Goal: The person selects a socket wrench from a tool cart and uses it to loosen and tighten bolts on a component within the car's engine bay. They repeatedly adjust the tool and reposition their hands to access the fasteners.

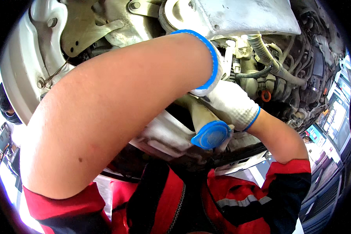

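My left forearm crosses the engine bay, and my left hand wears a white glove with a blue cuff; its fingers are hidden behind the arm. My right hand, also in a white glove, reaches from the lower right to beside the left one, fingers out of sight. What either holds cannot be seen. Just below them a cream filler neck with a blue cap stands by the body panel. Right of the hands are a corrugated hose and an orange ring.
A white panel spans the top. Metal brackets and a white fender edge are at upper left, dense engine hoses and cables on the right. A person in dark clothing is partly visible at far left.
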`<action>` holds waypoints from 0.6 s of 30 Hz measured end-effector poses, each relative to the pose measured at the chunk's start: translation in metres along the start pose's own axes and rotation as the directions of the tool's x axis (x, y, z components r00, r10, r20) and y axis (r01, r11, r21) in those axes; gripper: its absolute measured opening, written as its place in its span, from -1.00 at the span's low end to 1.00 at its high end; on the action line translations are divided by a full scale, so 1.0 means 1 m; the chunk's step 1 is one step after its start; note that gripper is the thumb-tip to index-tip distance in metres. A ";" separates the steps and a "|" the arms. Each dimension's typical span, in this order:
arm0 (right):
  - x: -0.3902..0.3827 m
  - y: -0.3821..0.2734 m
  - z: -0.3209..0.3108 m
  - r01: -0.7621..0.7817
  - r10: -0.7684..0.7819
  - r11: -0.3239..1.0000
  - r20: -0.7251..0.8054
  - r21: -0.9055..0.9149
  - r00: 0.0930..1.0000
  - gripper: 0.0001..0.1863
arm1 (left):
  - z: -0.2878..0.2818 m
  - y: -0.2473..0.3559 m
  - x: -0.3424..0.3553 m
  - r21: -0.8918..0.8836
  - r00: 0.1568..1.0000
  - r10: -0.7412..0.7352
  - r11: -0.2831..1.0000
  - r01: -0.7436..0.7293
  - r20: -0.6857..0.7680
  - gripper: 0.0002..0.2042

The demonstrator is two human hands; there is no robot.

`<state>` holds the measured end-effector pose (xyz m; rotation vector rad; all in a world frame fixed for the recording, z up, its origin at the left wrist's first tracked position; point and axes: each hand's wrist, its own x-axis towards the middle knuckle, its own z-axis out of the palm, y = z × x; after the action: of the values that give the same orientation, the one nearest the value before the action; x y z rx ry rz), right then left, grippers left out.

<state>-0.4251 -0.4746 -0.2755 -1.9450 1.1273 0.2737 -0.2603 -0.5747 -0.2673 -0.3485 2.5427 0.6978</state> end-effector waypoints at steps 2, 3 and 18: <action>-0.005 0.005 0.003 0.040 -0.041 0.998 -0.029 -0.047 0.999 -0.70 | 0.001 0.004 0.004 0.059 0.998 0.022 0.998 -0.019 -0.055 -0.74; -0.003 0.003 0.004 0.099 -0.104 0.991 -0.047 -0.086 0.994 -0.67 | 0.003 0.004 -0.004 0.085 0.994 0.019 0.996 -0.009 -0.110 -0.74; 0.014 0.014 0.030 -0.140 0.188 0.857 -0.049 0.497 0.981 -0.66 | 0.008 0.030 -0.003 0.175 0.952 0.068 0.984 -0.015 -0.297 -0.90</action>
<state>-0.4222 -0.4637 -0.3098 -1.4227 1.2837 -0.0236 -0.2658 -0.5445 -0.2596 -0.3673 2.8841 0.4640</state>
